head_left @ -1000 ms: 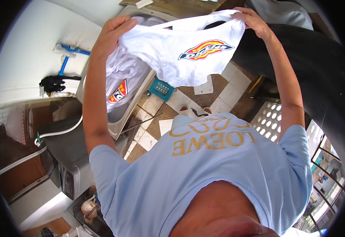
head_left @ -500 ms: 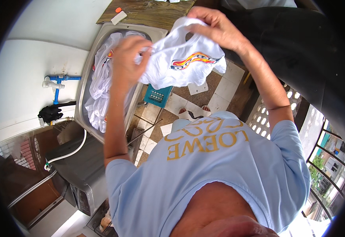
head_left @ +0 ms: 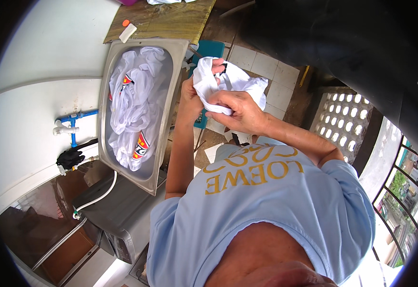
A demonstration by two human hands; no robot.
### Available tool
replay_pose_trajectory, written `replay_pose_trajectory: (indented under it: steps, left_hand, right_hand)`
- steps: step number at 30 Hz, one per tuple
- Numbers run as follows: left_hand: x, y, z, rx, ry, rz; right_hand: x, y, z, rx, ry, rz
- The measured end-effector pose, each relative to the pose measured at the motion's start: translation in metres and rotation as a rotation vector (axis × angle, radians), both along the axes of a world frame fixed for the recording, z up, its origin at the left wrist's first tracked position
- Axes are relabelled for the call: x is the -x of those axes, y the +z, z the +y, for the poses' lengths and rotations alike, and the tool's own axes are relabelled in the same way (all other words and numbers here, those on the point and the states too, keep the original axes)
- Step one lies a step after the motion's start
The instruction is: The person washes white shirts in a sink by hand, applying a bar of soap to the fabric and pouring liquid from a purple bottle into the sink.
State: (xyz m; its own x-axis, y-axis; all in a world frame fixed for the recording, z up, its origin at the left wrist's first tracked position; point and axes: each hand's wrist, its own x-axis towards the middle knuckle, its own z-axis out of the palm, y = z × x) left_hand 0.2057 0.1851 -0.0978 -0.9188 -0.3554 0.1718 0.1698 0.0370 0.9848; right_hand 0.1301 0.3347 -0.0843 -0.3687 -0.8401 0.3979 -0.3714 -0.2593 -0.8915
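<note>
A bunched white shirt [head_left: 247, 85] hangs in front of me, its open rim turned up toward me. My left hand [head_left: 191, 98] is closed on the rim's left side, with some of its fingers showing inside the opening. On the near side, my right hand [head_left: 240, 109] pinches the same rim between thumb and fingers. A small dark patch shows inside the cloth. To the left, a steel sink [head_left: 165, 136] holds a heap of wet-looking white garments [head_left: 135, 103] with red, yellow and black prints.
A wooden board [head_left: 170, 21] adjoins the sink's far end, with a white bar [head_left: 128, 33] and an orange disc [head_left: 126, 22] on it. Blue piping [head_left: 82, 115] and black cloth [head_left: 70, 159] are at the left wall. A teal crate [head_left: 211, 49] stands on the tiled floor.
Both hands have come nearer to me and closer together, bringing the shirt with them. The spread shirt is now bunched, its print out of sight. The view has shifted somewhat.
</note>
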Motion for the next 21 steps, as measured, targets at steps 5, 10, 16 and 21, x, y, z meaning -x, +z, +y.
replay_pose_trajectory:
  steps: [5,10,16,21]
  left_hand:
    - [-0.011,-0.006,0.005,-0.063,-0.073,-0.114]
    - [-0.031,-0.016,0.024,-0.166,-0.061,-0.376]
    - [-0.050,-0.004,0.034,-0.328,0.003,-0.241]
    - [-0.092,0.007,-0.003,-0.557,-0.080,-0.098]
  right_hand:
    - [0.013,-0.002,0.010,0.026,0.003,-0.274]
    - [0.019,0.001,0.009,-0.014,-0.036,-0.543]
    - [-0.001,0.012,-0.004,-0.005,-0.051,-0.437]
    - [-0.014,0.013,-0.015,-0.064,0.075,-0.519]
